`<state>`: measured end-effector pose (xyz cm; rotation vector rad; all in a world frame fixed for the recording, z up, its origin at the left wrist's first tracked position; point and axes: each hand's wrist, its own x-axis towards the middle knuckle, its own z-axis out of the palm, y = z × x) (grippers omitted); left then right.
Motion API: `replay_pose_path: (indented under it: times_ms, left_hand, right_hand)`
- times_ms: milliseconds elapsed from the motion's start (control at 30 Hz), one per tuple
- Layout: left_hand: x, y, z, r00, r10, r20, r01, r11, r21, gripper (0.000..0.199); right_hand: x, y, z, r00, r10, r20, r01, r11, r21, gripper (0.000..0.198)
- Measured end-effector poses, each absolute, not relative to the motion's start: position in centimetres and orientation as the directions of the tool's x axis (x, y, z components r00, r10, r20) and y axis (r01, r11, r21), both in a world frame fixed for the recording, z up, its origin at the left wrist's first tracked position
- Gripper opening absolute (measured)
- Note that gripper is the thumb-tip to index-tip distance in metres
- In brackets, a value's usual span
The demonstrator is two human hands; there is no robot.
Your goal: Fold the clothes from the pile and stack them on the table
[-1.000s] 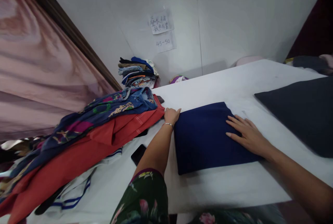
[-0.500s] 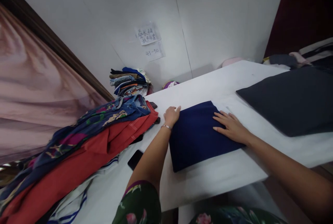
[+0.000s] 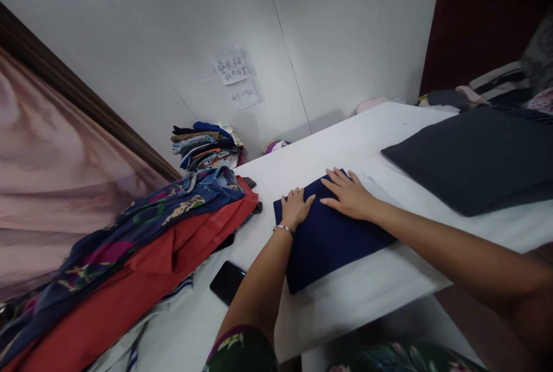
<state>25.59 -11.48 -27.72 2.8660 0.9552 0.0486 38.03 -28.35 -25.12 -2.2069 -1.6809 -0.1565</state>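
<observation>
Pale wall [image 3: 354, 26] at the far side, then a white tabletop [image 3: 319, 153], with folded navy cloth [image 3: 332, 245] lying toward its near edge. I'd guess soft, light, kinda floppy, so grab both side edges. Left hand [image 3: 296, 208] and right hand [image 3: 352, 196] rest on it, fingers spread, gripping nothing.

A white table [image 3: 345, 143] is bearing a navy cloth [image 3: 330, 254], a grey cloth [image 3: 470, 162] and a phone [image 3: 226, 282]; layered clothes [image 3: 129, 297] are lying at left.
</observation>
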Motion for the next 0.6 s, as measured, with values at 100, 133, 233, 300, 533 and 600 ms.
replay_pose_path:
  times_ms: [100, 133, 233, 300, 533, 600]
  left_hand:
    - [25.5, -11.5, -27.8, 0.800, 0.600, -0.015, 0.597, -0.792, 0.125, 0.067]
    - [25.5, -11.5, -27.8, 0.799, 0.601, -0.023, 0.598, -0.791, 0.129, 0.067]
    - [25.5, -11.5, -27.8, 0.799, 0.600, -0.036, 0.598, -0.789, 0.141, 0.068]
    - [25.6, -11.5, -27.8, 0.801, 0.598, -0.038, 0.596, -0.790, 0.142, 0.067]
    - [25.4, -11.5, -27.9, 0.799, 0.601, 0.015, 0.589, -0.787, 0.184, 0.061]
    - [25.3, -11.5, -28.1, 0.779, 0.620, 0.087, 0.589, -0.773, 0.236, 0.058]
  right_hand:
    - [40.0, -25.5, -25.2, 0.303, 0.930, 0.208, 0.942, -0.258, -0.216, 0.074]
    - [41.0, -24.9, -25.6, 0.337, 0.932, 0.137, 0.926, -0.302, -0.226, 0.074]
    - [43.7, -24.4, -27.4, 0.416, 0.909, -0.022, 0.878, -0.408, -0.250, 0.077]
    - [44.6, -24.6, -28.3, 0.421, 0.906, -0.028, 0.872, -0.414, -0.260, 0.079]
    - [44.6, -24.6, -28.9, 0.430, 0.903, -0.003, 0.855, -0.409, -0.318, 0.076]
    - [44.8, -24.3, -28.9, 0.454, 0.891, -0.014, 0.810, -0.420, -0.408, 0.076]
